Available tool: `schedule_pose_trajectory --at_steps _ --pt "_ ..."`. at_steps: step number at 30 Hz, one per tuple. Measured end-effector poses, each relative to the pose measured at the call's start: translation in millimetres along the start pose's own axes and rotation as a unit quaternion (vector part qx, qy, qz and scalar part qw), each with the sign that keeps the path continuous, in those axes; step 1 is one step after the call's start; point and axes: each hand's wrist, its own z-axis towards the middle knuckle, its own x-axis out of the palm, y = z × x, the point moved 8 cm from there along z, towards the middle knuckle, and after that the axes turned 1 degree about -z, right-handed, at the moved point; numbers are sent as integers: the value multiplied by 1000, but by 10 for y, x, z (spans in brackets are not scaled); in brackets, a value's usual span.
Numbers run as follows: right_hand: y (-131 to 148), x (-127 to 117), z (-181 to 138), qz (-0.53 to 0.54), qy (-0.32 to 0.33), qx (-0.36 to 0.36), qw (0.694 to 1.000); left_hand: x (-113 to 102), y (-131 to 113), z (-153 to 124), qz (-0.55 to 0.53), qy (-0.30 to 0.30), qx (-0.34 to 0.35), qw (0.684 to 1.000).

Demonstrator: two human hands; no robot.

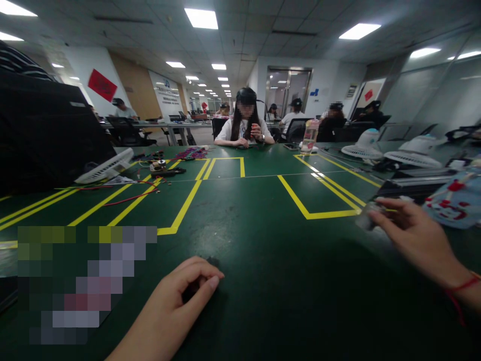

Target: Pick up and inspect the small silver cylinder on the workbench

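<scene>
My left hand (184, 296) rests low on the green table (248, 240), left of the middle. Its fingers are curled and the thumb tip meets the index finger. A small dark patch (214, 261) shows just beyond the fingertips; whether it is an object or a shadow is unclear. At the right, my right hand (417, 235) pinches a small grey shiny object (366, 218) between thumb and fingers. Blur hides its exact kind. It is held over the corner of a yellow tape outline (330, 214). A red cord circles the right wrist.
Wires and a small motor-like part (158, 164) lie at the back left, near a white fan (107, 165) and a large black case (48, 115). Two fans (363, 148), a bottle (310, 135) and a blue patterned bag (456, 198) stand at right. A person (244, 120) sits opposite.
</scene>
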Motion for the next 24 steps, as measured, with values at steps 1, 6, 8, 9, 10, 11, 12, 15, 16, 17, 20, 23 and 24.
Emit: schedule_pose_trajectory --at_steps 1,6,8,9,10,11,12,15,16,17,20,23,24 --pt "196 136 -137 49 28 -34 998 -1 -3 -3 0 -1 2 1000" --pt "1339 789 -982 223 235 -241 915 -3 -18 -3 3 -1 1 1000" --pt "1623 921 -1199 220 275 -288 890 -5 -26 4 8 2 2 1000" --pt "1707 966 -1259 220 289 -299 882 -6 -32 7 11 4 4 1000" --pt "1752 1007 -1293 221 302 -302 877 -5 -41 10 13 5 4 1000" --pt "1762 1045 -1304 223 313 -296 875 -7 -55 14 14 3 4 1000" --pt "1746 1076 -1297 227 319 -284 875 -7 -79 21 14 -1 4 1000" --pt "1650 1144 -1251 254 323 -244 879 22 -256 80 5 -18 16 1000" --pt "1628 1162 -1245 264 326 -235 877 45 -357 115 -1 -22 30 999" --pt "1620 1178 -1245 273 331 -230 873 71 -477 157 -8 -25 53 998" --pt "1631 1199 -1252 291 346 -219 865 163 -781 301 -18 -18 103 994" --pt "1653 1183 -1255 296 356 -217 860 168 -880 415 -11 -31 106 994" --pt "1658 1172 -1256 296 358 -219 858 160 -880 435 -10 -36 104 994"
